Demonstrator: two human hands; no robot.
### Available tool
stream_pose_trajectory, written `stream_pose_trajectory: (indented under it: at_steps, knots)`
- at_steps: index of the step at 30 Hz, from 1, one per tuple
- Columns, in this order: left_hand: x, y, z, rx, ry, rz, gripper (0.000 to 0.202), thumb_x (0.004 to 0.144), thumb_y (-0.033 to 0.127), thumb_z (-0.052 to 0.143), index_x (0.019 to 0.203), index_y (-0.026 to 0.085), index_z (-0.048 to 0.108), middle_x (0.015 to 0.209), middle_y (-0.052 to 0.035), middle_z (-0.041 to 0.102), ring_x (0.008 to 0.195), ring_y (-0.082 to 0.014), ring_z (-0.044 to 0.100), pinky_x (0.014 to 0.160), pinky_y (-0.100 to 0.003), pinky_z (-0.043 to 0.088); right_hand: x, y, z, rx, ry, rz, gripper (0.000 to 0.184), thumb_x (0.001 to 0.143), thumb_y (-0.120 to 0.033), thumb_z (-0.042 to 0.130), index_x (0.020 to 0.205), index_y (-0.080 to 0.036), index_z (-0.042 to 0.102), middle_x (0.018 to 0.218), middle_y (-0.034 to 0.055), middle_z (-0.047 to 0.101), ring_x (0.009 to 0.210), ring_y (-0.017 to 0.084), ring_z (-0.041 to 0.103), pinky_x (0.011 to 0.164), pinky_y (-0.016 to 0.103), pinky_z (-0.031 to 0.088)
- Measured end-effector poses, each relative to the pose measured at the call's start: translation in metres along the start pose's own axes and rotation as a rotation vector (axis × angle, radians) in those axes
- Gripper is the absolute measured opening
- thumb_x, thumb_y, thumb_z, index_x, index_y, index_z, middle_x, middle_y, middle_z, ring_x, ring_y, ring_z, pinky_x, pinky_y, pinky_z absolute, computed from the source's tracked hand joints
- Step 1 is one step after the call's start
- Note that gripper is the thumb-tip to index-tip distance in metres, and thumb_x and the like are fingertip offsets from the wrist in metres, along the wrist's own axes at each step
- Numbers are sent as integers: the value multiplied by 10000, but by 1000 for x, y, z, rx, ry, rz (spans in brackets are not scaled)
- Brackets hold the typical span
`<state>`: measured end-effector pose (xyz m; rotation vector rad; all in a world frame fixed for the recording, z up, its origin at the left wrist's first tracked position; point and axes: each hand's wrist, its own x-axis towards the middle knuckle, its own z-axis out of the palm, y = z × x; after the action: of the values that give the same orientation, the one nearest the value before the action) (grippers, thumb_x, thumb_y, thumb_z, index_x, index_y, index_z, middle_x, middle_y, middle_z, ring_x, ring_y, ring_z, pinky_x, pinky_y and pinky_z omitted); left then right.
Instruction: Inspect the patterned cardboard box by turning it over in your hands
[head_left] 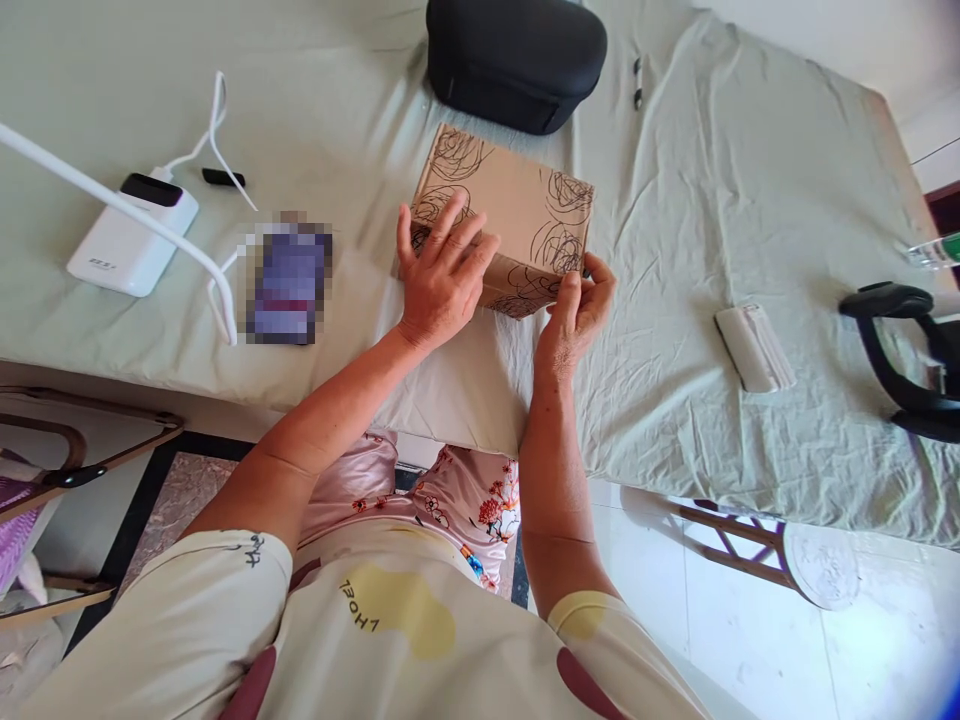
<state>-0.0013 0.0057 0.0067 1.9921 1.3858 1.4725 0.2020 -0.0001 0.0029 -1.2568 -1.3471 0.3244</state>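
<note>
A brown cardboard box (517, 195) with black scribbled swirls on its top and near side rests on the cloth-covered table. My left hand (446, 270) lies over its near left part, fingers spread and pressing on the top. At the near right corner my right hand (577, 305) grips the box, the thumb against the near side and the fingers curled round the edge. Something small and dark shows by those fingers, too hidden to name. A black hard case (517, 60) stands right behind the box.
To the left lie a white power bank (135, 235) with a cable, a small black object (223, 177) and a blurred-out phone (289, 285). A pen (638, 83), a tissue pack (754, 347) and a black headset-like strap (885, 350) are to the right. A stool (817, 565) stands below the table.
</note>
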Motion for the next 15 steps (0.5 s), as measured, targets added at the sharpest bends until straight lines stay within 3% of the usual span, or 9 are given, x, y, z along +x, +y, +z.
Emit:
stream_pose_trajectory:
  at_steps: [3, 6, 9, 11, 15]
  knots:
    - [0, -1, 5, 7, -5, 29, 412, 955, 611, 505, 1347, 512, 588, 1545, 112, 607, 1691, -199, 118, 1392, -530, -190, -1, -4, 2, 23, 22, 0, 567, 1026, -727, 498, 1296, -238, 597, 881, 21, 587, 772, 181, 586, 718, 352, 556]
    - [0, -2, 11, 10, -15, 78, 427, 987, 609, 479, 1383, 478, 568, 1559, 130, 591, 1693, -178, -80, 1302, -529, -364, -2, -12, 4, 48, 52, -16, 577, 1012, -740, 503, 1266, -231, 601, 857, -2, 574, 730, 163, 567, 675, 330, 541]
    - [0, 2, 13, -3, -30, 94, 468, 1007, 610, 459, 1440, 447, 531, 1582, 121, 570, 1659, -157, -234, 1244, -517, -434, -3, -18, 6, 38, 91, -33, 579, 981, -748, 552, 1237, -234, 619, 889, 5, 585, 760, 169, 588, 664, 330, 539]
    - [-2, 7, 11, 17, -38, 98, 431, 1012, 595, 470, 1408, 446, 556, 1599, 111, 553, 1674, -176, -191, 1246, -530, -426, -3, -19, 5, 26, 98, -33, 563, 967, -751, 575, 1222, -252, 629, 895, 9, 598, 759, 173, 595, 652, 331, 535]
    - [-4, 12, 5, 113, -20, 86, 351, 1026, 571, 496, 1308, 412, 632, 1648, 58, 506, 1702, -259, 40, 1301, -584, -335, -5, -19, 7, 75, 89, -67, 547, 969, -745, 584, 1162, -236, 634, 812, -6, 600, 692, 152, 564, 623, 303, 505]
